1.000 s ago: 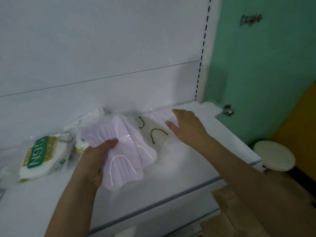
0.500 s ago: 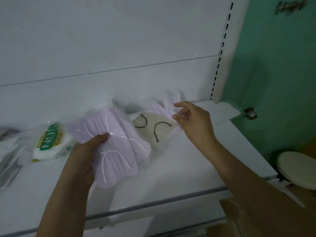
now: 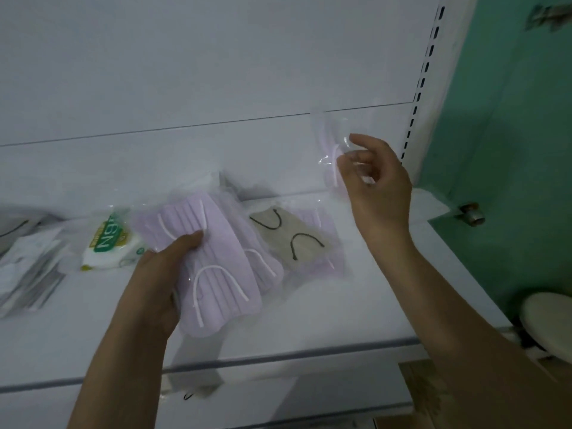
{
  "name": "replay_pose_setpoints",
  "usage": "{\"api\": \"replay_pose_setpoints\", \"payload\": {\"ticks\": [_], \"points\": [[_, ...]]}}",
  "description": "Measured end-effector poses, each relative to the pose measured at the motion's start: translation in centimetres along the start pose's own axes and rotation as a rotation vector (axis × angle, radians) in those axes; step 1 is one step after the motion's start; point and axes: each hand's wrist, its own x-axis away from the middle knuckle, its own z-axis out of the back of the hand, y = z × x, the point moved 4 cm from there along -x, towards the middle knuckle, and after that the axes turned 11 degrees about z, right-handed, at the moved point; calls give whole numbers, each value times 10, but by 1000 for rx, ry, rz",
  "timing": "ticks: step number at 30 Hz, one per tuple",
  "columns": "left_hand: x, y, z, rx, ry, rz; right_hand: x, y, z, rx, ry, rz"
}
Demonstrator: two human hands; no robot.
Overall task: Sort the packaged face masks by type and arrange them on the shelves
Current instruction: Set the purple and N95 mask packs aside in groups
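Observation:
My left hand [image 3: 161, 274] grips a stack of lilac face masks [image 3: 216, 261] in clear wrappers, thumb on top, just above the white shelf [image 3: 356, 311]. My right hand [image 3: 374, 184] is raised over the shelf and pinches one lilac mask in a clear packet [image 3: 329, 144], seen edge-on. A beige mask with black ear loops [image 3: 291, 239] lies flat on the shelf over another lilac mask [image 3: 332, 255]. A white packet with a green label [image 3: 108, 239] rests to the left.
A pile of grey-white packets [image 3: 28, 267] sits at the shelf's far left. The white back panel and a slotted upright [image 3: 424, 72] close the rear. A green wall and a round cream stool [image 3: 548, 317] are to the right. A lower shelf shows below.
My right hand has lifted a lilac mask packet from beside the beige mask up off the shelf. My left hand keeps holding its lilac stack. The view has shifted slightly to the left.

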Motion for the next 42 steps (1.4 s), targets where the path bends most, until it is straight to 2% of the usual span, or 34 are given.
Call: {"api": "replay_pose_setpoints", "payload": {"ticks": [2, 4, 6, 7, 8, 9, 11, 13, 14, 15, 19, 22, 25, 28, 30, 32, 36, 40, 42], "points": [[7, -2, -10, 19, -31, -1, 18, -12, -19, -129, -125, 30], [12, -6, -22, 24, -98, -12, 51, -19, -47, -189, -415, 88], [10, -13, -29, -4, -152, 18, 84, -18, -66, -88, -773, 202], [8, -16, -27, -18, -154, 24, 92, -12, -66, -17, -858, 273], [4, -18, -23, -27, -124, 29, 90, -5, -60, 37, -835, 307], [0, -21, -16, -11, -103, 33, 80, 6, -50, 95, -730, 274], [-1, -21, -7, 24, -72, 16, 52, 32, -20, 432, -505, 136], [2, -19, -6, 45, -95, 2, 36, 60, 2, 918, -556, -38], [2, -19, -5, 49, -94, -7, 37, 71, 5, 1045, -652, -138], [2, -19, -7, 49, -93, -16, 39, 79, 4, 1069, -722, -206], [2, -23, -16, 37, -88, -25, 49, 93, -16, 779, -779, -304], [4, -24, -14, 2, -80, -35, 48, 88, -22, 697, -745, -252], [7, -17, -6, 2, -69, -44, 41, 62, -18, 558, -484, -72], [7, -12, -3, -8, -64, -76, 26, 17, -14, 373, -205, 196], [5, -12, -3, -2, -59, -89, 22, -4, -14, 194, -82, 248], [5, -12, -5, -13, -59, -98, 24, -8, -19, 5, -64, 144], [3, -14, -10, -49, -69, -127, 35, 12, -36, -266, -171, -173], [-3, -16, -13, -57, -52, -124, 69, 23, -51, -242, -423, -279], [-4, -17, -17, -81, -31, -129, 71, 19, -46, -402, -347, -313]]}}
